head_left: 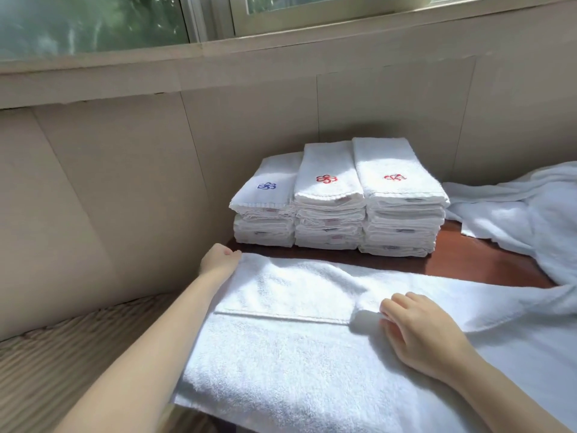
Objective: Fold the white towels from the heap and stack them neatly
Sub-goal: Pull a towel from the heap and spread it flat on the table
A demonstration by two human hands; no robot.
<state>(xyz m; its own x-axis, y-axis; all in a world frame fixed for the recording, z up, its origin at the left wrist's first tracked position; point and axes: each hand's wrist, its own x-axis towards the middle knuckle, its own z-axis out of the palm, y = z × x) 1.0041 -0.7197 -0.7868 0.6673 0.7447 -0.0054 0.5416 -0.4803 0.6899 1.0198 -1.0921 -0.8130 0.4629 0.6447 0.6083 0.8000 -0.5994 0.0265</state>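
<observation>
Now, hands [220, 256] [418, 332] pinching towel [281, 354], folded stacks [327, 195] behind

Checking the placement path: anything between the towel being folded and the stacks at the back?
Nothing visible. The left hand and right hand hold the towel; only a bare strip of brown table separates it from the three stacks. The heap lies off to the right, outside that path.

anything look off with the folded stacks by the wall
Slightly. The left stack is lower than the middle stack and right stack, and its top towel carries a blue emblem where the other two show red. None has toppled. The spread towel bunches by the right hand.
</observation>
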